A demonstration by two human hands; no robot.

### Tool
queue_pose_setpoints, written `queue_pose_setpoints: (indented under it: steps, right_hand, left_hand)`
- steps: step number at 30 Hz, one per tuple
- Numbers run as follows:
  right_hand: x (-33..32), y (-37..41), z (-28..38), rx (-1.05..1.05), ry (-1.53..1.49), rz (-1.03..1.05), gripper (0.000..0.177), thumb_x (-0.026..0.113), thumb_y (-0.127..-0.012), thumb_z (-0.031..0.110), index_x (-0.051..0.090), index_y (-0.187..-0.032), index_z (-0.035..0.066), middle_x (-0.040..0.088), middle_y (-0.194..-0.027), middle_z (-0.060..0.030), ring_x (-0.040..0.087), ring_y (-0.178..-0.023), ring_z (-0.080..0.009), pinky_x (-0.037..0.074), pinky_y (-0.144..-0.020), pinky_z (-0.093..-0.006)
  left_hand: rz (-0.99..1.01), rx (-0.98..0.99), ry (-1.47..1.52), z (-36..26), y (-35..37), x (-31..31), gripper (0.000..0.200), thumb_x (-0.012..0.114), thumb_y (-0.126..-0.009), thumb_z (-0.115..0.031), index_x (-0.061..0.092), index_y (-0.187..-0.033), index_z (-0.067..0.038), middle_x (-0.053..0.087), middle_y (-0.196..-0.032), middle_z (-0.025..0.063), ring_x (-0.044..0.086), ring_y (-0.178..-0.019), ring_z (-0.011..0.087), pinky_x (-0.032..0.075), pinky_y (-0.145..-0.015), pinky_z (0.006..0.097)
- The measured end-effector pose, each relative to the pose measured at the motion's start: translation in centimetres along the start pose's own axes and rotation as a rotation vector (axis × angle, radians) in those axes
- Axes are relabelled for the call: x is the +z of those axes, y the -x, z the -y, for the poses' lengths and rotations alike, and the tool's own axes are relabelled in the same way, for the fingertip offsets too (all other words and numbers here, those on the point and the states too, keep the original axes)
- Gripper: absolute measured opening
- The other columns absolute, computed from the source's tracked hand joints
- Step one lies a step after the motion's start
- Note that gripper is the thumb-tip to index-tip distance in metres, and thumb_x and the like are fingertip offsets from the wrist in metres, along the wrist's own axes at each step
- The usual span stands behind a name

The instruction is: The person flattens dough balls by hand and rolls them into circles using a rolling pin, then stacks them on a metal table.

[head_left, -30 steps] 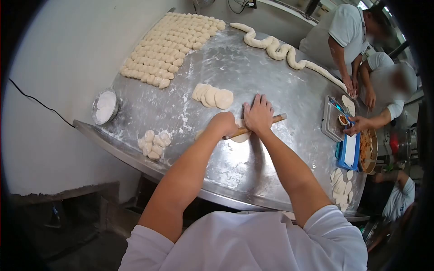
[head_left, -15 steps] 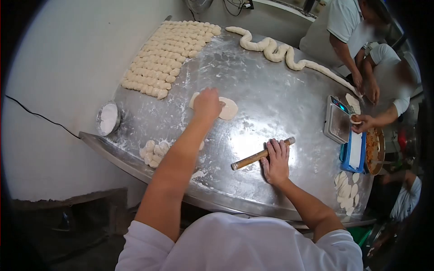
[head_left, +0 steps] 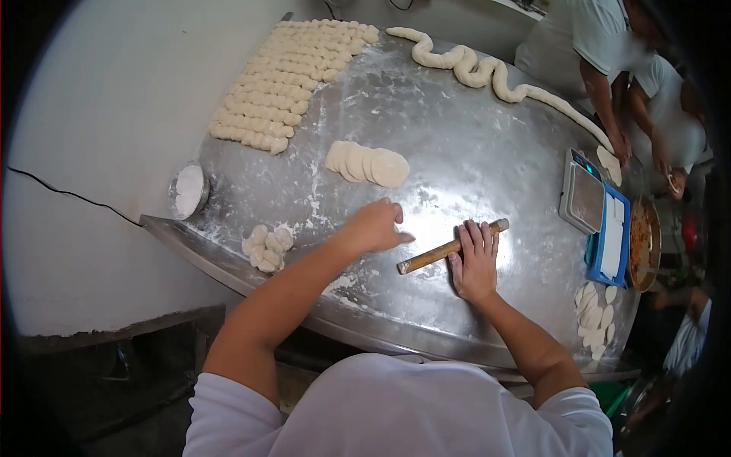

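My right hand (head_left: pixel 477 263) lies over a wooden rolling pin (head_left: pixel 428 260), its fingers draped across the pin's right half. To its left, my left hand (head_left: pixel 373 227) hovers above the steel table with nothing in it, thumb held apart from the bent fingers. Beyond that hand lies an overlapping row of flat round dough wrappers (head_left: pixel 389 167). A small heap of dough pieces (head_left: pixel 266 248) sits near the table's front edge, left of my forearm.
A flour bowl (head_left: pixel 188 192) stands at left, below rows of dough balls (head_left: pixel 282 80). A long dough rope (head_left: pixel 476 72) winds along the back. At right are a scale (head_left: pixel 583 194), a blue tray (head_left: pixel 626 228), a filling pan (head_left: pixel 647 247), dough pieces (head_left: pixel 594 320) and co-workers (head_left: pixel 567 46).
My left hand has drawn back from the dough wrappers toward me, leaving them in an overlapping row. My right hand stays on the rolling pin. The view has shifted slightly.
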State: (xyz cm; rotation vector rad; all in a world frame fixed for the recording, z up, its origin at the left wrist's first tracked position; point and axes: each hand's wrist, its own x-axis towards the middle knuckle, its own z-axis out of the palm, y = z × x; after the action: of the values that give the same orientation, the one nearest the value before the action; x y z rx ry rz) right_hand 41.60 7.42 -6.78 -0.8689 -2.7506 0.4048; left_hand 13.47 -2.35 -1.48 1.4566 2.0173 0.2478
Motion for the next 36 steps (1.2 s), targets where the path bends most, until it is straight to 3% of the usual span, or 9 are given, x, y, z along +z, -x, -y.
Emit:
queue_pose_setpoints:
  steps: [7,10,16,19,22,26,31,34,36]
  right_hand:
    - [0.2,0.5,-0.1,0.010,-0.004,0.005,0.060,0.065,-0.102,0.031,0.051,-0.156,0.007,0.044,-0.163,-0.0190,0.032,-0.156,-0.0471,0.020,-0.129,-0.0669]
    - [0.1,0.1,0.0,-0.010,0.005,-0.020,0.059,0.065,-0.103,0.031,0.052,-0.154,0.006,0.045,-0.162,-0.0197,0.033,-0.155,-0.0482,0.021,-0.128,-0.0677]
    - [-1.2,2.0,-1.7,-0.074,-0.075,0.033,0.055,0.065,-0.103,0.031,0.056,-0.149,0.004,0.047,-0.160,-0.0206,0.032,-0.155,-0.0502,0.021,-0.128,-0.0691]
    - [-1.8,2.1,-2.1,-0.076,-0.066,0.078,0.053,0.066,-0.103,0.031,0.057,-0.147,0.004,0.048,-0.159,-0.0213,0.032,-0.155,-0.0503,0.020,-0.129,-0.0695]
    - [-1.2,0.1,-2.0,-0.128,0.009,0.088,0.058,0.062,-0.104,0.035,0.055,-0.152,0.002,0.048,-0.161,-0.0218,0.037,-0.153,-0.0489,0.020,-0.129,-0.0679]
    - [1.2,-7.7,0.3,-0.029,0.111,0.097,0.070,0.059,-0.101,0.041,0.052,-0.155,-0.003,0.046,-0.165,-0.0237,0.042,-0.150,-0.0474,0.023,-0.127,-0.0628]
    - [3.6,-17.4,3.3,0.045,0.080,0.019,0.071,0.057,-0.104,0.041,0.044,-0.158,-0.002,0.044,-0.165,-0.0264,0.039,-0.152,-0.0468,0.028,-0.125,-0.0615]
    - [2.6,-15.8,3.5,0.117,-0.284,0.043,0.064,0.057,-0.105,0.037,0.049,-0.156,-0.001,0.051,-0.161,-0.0248,0.040,-0.152,-0.0466,0.026,-0.127,-0.0610]
    - [2.5,-10.2,1.4,0.012,-0.067,-0.029,0.056,0.058,-0.105,0.033,0.057,-0.150,0.000,0.057,-0.155,-0.0237,0.042,-0.149,-0.0468,0.024,-0.128,-0.0613]
  left_hand:
    - [-0.211,0.117,-0.264,0.4,-5.8,4.1,0.048,0.049,-0.112,-0.043,0.076,-0.105,-0.004,0.078,-0.104,0.0184,0.074,-0.094,0.0410,0.058,-0.089,0.0526]
    - [-0.314,0.139,-0.227,-0.1,-6.4,4.0,0.048,0.053,-0.110,-0.044,0.074,-0.095,-0.004,0.076,-0.095,0.0215,0.073,-0.092,0.0438,0.058,-0.083,0.0549]
    - [-0.384,0.094,-0.215,1.9,-2.9,3.5,0.044,0.069,-0.100,-0.041,0.074,-0.110,0.001,0.076,-0.106,0.0248,0.074,-0.103,0.0421,0.058,-0.094,0.0521]
    - [-0.021,0.056,-0.103,1.7,-1.8,3.0,0.046,0.078,-0.090,-0.036,0.073,-0.113,0.004,0.075,-0.109,0.0288,0.074,-0.107,0.0433,0.059,-0.096,0.0495]
    - [-0.055,0.003,0.177,-1.4,-1.5,4.8,0.045,0.086,-0.086,-0.036,0.076,-0.108,0.002,0.077,-0.105,0.0251,0.074,-0.105,0.0422,0.058,-0.094,0.0486]
    - [-0.020,-0.086,0.060,-3.3,-2.4,4.2,0.049,0.081,-0.090,-0.044,0.079,-0.086,0.005,0.077,-0.091,0.0275,0.077,-0.091,0.0429,0.061,-0.085,0.0499]
    - [-0.034,-0.165,0.073,-1.9,-3.0,3.3,0.052,0.064,-0.103,-0.045,0.079,-0.094,0.003,0.077,-0.088,0.0251,0.077,-0.090,0.0413,0.060,-0.087,0.0503]
    - [0.020,-0.195,0.202,-1.3,-2.9,2.7,0.042,0.066,-0.103,-0.037,0.081,-0.104,0.003,0.079,-0.100,0.0260,0.077,-0.100,0.0391,0.059,-0.092,0.0494]
    - [-0.129,-0.120,0.288,0.5,-4.2,4.9,0.038,0.069,-0.101,-0.032,0.081,-0.104,0.004,0.079,-0.093,0.0248,0.079,-0.094,0.0377,0.061,-0.089,0.0473]
